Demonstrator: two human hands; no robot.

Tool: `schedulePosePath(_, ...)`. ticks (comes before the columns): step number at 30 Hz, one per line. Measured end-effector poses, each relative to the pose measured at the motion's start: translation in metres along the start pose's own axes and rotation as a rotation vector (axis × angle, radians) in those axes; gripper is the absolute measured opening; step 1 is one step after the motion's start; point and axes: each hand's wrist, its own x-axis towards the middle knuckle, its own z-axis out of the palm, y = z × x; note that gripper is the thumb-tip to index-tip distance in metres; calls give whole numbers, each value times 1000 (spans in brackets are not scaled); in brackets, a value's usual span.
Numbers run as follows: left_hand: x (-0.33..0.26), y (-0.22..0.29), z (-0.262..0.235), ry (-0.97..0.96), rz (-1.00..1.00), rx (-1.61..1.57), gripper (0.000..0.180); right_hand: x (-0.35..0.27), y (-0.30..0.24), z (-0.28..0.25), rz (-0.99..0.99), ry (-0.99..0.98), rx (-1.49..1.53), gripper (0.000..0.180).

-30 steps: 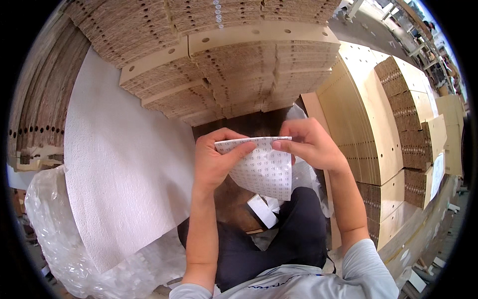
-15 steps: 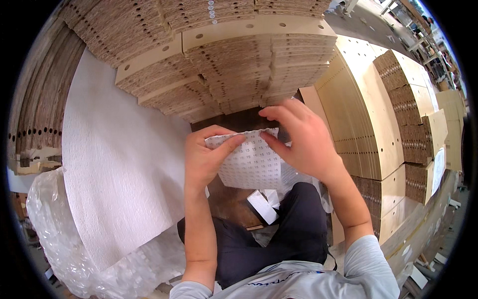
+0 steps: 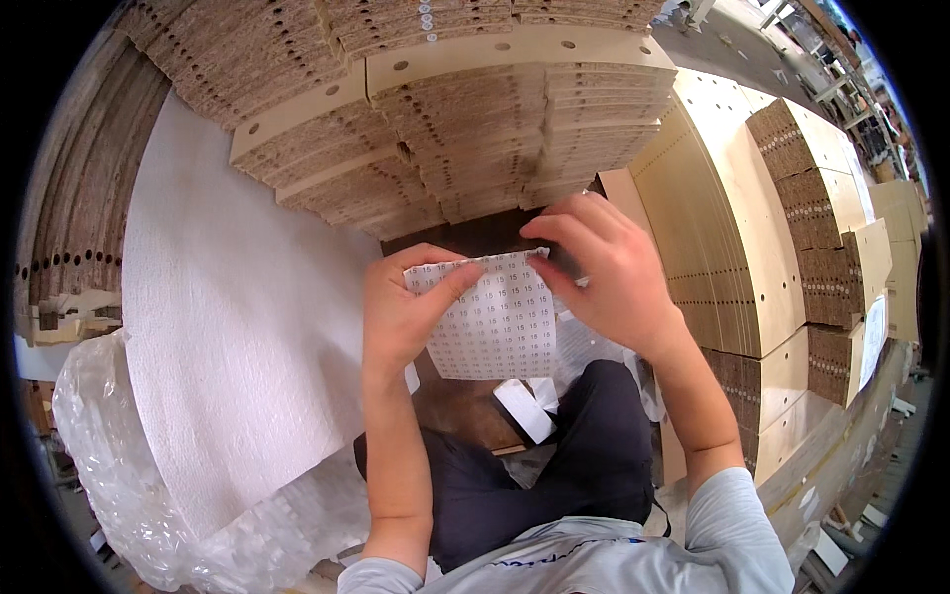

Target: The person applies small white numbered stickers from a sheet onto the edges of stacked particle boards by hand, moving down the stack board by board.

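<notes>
A white sheet of small printed labels (image 3: 492, 327) is held up in front of me, with rows of tiny dark print across it. My left hand (image 3: 403, 305) pinches its top left part, thumb in front and fingers behind. At the upper right corner of the sheet is my right hand (image 3: 616, 269); its thumb, slightly blurred, is by the edge. The index finger curves above with a gap to the thumb, and I see nothing held there. Below the sheet, near my knees, lies a small white box-like item (image 3: 524, 411) with a dark side.
Stacked chipboard panels (image 3: 460, 119) with drilled holes rise ahead. More pale drilled panels (image 3: 732, 218) stand on the right. A large white foam sheet (image 3: 228, 327) leans on the left, beside crumpled clear plastic wrap (image 3: 109, 436). Brown boards (image 3: 84, 188) stand at far left.
My right hand has shifted slightly right, its thumb drawn back toward the sheet's corner. The label sheet hangs a little flatter and has moved slightly left. My left hand keeps its pinch.
</notes>
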Motion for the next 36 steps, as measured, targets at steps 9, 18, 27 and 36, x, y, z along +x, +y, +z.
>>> schedulePosePath(9,0,-1,4,37,-24,25,16,1,-11,13,-117,-63,-218,21)
schedulePosePath(18,7,-13,6,123,-47,144,22,0,-3,13,-218,-92,-261,23)
schedulePosePath(27,9,-27,13,243,-81,-86,20,36,25,-24,9,86,190,16)
schedulePosePath(36,11,-30,10,218,-89,-152,26,206,111,-118,185,777,395,19)
